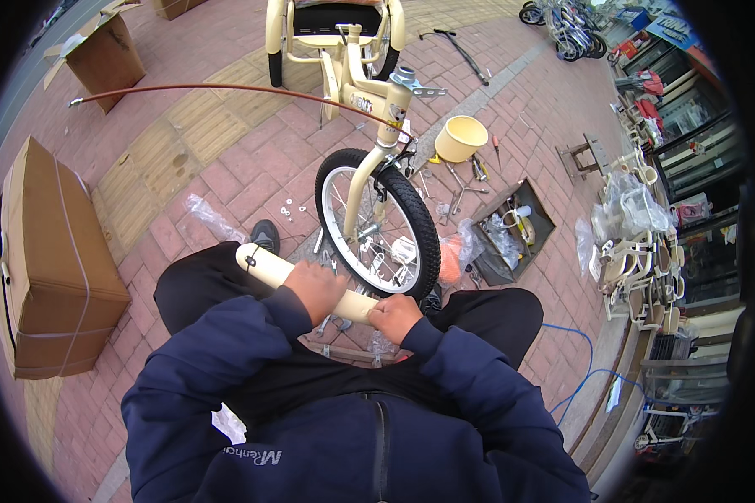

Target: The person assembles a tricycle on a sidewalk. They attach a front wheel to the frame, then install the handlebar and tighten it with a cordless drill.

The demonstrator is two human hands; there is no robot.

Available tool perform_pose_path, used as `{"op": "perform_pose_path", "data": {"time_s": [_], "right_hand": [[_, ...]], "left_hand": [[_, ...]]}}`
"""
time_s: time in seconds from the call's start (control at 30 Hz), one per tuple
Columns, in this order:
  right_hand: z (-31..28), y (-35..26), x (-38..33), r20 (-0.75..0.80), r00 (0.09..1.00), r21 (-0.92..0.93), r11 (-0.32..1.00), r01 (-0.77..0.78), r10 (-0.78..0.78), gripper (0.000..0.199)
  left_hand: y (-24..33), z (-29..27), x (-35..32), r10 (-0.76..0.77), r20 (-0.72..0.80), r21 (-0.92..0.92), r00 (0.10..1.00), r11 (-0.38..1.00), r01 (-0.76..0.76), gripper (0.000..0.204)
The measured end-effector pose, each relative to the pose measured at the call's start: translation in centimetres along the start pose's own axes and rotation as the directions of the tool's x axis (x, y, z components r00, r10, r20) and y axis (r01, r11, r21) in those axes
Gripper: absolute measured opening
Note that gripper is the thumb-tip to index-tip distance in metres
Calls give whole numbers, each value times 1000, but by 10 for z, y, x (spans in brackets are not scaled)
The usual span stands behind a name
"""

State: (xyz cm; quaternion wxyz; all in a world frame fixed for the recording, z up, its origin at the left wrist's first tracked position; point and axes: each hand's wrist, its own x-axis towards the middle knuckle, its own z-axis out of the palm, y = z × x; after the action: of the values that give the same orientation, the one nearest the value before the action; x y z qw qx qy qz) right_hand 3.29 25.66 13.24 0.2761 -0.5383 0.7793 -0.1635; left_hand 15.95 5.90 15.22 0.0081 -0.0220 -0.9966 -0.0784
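A cream bicycle fender (268, 267) lies slantwise above my lap, its rounded far end to the left with a small dark fitting on it. My left hand (317, 291) is closed over its middle. At its right end my right hand (396, 318) grips the edge, fingers bent round it. Just beyond stands a cream tricycle (367, 99) without handlebars, its front wheel (428, 226) upright between my knees. A reddish-brown cable (226, 87) runs leftward from the front brake, its end in the air.
A big cardboard carton (67, 268) stands left, an open box (105, 54) behind it. Right of the wheel are a yellow bucket (461, 139), scattered tools and a metal tray (533, 222) with parts. Washers (287, 210) and plastic wrap (214, 220) lie on the paving; a blue hose (591, 352) curves at right.
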Motion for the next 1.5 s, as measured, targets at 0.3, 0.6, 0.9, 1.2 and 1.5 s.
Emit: {"op": "perform_pose_path", "data": {"time_s": [0.3, 0.6, 0.9, 1.2, 1.5], "right_hand": [[-13, -1, 10, -41, 969, 167, 958, -234, 243, 37], [-43, -7, 0, 110, 976, 414, 884, -217, 189, 34], [-13, -8, 5, -87, 970, -7, 973, -230, 229, 34], [-54, -6, 7, -393, 876, 95, 960, -263, 279, 41], [-101, 42, 40, -314, 841, -193, 838, -511, 441, 53]], "left_hand": [[-3, -2, 4, -39, -131, 22, 991, 999, 42, 11], [-12, -9, 5, 13, -58, -62, 998, 998, -16, 10], [-8, -2, 9, 3, -55, -31, 998, 1000, -5, 14], [-33, -23, 18, -61, -70, 10, 996, 998, 62, 8], [-149, -94, 36, -241, -95, 115, 966, 961, 251, 29]]}}
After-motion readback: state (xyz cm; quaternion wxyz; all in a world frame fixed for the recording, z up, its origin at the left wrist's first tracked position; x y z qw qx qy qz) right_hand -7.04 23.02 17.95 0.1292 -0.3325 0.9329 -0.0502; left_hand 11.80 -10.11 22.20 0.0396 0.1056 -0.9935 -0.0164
